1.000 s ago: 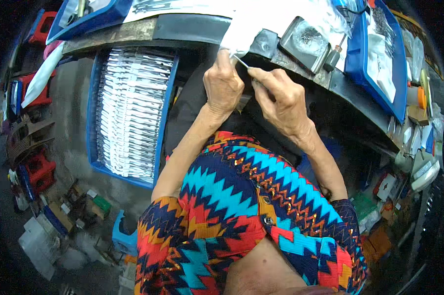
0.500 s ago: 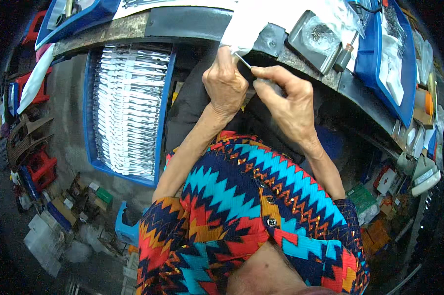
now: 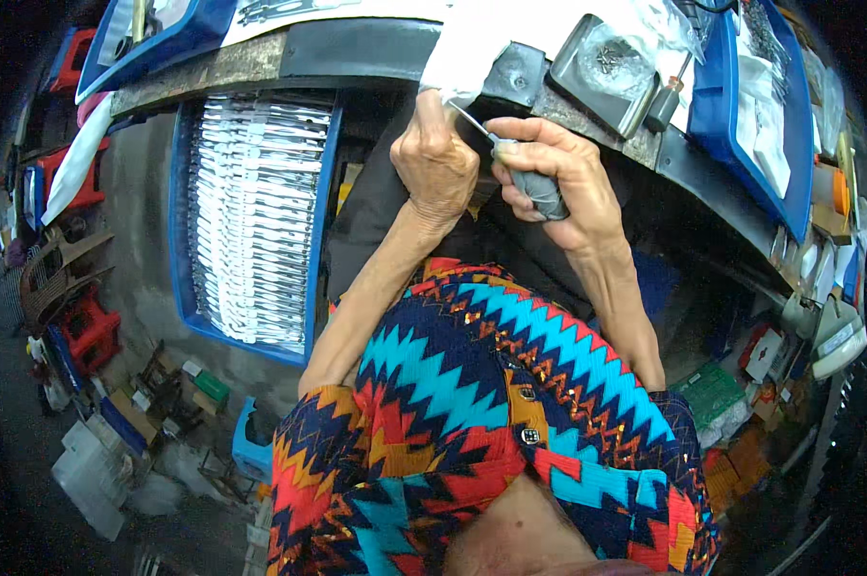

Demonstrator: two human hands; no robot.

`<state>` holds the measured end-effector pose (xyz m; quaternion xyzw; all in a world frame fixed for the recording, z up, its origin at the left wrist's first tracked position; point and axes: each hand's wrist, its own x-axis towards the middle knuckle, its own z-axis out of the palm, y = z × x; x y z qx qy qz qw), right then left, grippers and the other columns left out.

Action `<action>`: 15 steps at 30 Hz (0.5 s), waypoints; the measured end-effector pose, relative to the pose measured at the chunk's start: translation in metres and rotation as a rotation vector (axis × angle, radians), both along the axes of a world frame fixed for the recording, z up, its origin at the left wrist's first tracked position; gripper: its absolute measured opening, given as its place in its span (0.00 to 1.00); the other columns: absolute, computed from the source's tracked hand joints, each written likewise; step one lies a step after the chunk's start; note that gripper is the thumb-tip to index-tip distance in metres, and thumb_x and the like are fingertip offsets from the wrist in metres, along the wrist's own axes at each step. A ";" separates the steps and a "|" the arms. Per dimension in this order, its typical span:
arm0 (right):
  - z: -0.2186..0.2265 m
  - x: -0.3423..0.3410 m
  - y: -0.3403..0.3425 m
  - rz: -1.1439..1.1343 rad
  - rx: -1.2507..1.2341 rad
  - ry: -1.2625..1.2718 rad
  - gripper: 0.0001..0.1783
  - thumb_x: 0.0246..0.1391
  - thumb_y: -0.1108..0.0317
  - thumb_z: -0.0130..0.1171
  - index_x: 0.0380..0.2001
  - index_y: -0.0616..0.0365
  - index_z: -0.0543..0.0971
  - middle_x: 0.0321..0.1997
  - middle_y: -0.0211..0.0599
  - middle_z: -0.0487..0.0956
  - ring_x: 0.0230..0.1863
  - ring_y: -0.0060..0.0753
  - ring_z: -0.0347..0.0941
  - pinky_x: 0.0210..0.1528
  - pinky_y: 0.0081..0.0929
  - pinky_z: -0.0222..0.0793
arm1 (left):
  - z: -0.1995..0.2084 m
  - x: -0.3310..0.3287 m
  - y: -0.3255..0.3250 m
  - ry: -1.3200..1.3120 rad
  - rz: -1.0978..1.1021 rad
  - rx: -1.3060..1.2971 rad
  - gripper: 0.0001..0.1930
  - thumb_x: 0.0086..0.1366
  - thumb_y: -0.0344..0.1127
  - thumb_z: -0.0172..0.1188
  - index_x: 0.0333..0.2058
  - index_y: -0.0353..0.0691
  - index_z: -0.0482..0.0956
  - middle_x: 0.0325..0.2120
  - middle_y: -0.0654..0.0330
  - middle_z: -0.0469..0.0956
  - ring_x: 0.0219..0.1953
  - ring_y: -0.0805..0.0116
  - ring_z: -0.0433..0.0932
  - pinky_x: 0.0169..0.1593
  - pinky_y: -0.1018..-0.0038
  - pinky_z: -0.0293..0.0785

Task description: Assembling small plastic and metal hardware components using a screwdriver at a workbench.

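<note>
Both hands have lifted slightly toward the top centre of the frame since a moment ago, staying close together at the workbench edge (image 3: pixel 261 60). At upper centre, the left hand (image 3: pixel 436 163) is closed, its fingers pinching a white sheet (image 3: pixel 472 43) hanging off the bench. Just to its right, the right hand (image 3: pixel 553 178) is wrapped around a grey-handled tool (image 3: pixel 539 192) whose thin metal tip points up-left at the sheet. On the left stands a blue crate (image 3: pixel 179 240) packed with white packets. A metal tray (image 3: pixel 602 67) sits at upper right.
</note>
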<state>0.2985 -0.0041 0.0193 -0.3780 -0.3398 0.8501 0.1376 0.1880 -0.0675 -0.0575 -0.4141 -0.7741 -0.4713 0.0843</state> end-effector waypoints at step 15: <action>-0.032 0.011 0.003 0.151 0.574 0.016 0.14 0.45 0.70 0.60 0.37 0.62 0.77 0.22 0.26 0.74 0.24 0.13 0.66 0.26 0.12 0.62 | 0.007 -0.006 -0.009 -0.145 -0.098 -0.092 0.03 0.62 0.27 0.47 0.30 0.33 0.65 0.14 0.50 0.69 0.17 0.54 0.73 0.19 0.65 0.64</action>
